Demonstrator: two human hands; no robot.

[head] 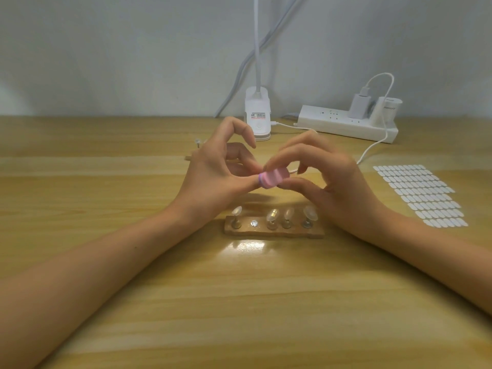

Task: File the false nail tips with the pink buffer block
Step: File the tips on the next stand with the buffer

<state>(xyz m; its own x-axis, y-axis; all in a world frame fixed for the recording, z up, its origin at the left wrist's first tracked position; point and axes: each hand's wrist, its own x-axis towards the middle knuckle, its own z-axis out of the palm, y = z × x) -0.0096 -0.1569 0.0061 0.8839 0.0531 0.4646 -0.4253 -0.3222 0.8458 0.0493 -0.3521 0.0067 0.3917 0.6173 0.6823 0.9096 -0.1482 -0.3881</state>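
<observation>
On my feed both hands are up over the wooden desk (239,302), meeting in the middle. Right hand (335,182) has the pink buffer block (274,177) pinched btw thumb underneath and fingers curled over the top, so it's closed around the block. Block's a bit blurred, w/ a purple layer showing on its left end. Left hand (215,171) is pinched too, thumb and a fingertip pressed right up against that purple end. I think there's a nail tip in that pinch but tbh can't tell, it's hidden behind the block and fingers. Index finger on the left is arched up free.

Just below the hands, nearer to me, sits the wooden holder strip (274,230) flat on the desk. Four clear false nail tips (272,214) stand on little stands in it, and the second slot from the left shows only a bare metal disc (254,223).

Off to the right lies a sheet of white adhesive tabs (420,194). At the back by the wall: a white clip lamp base (257,115) and a power strip (346,123) w/ a charger plugged in.
</observation>
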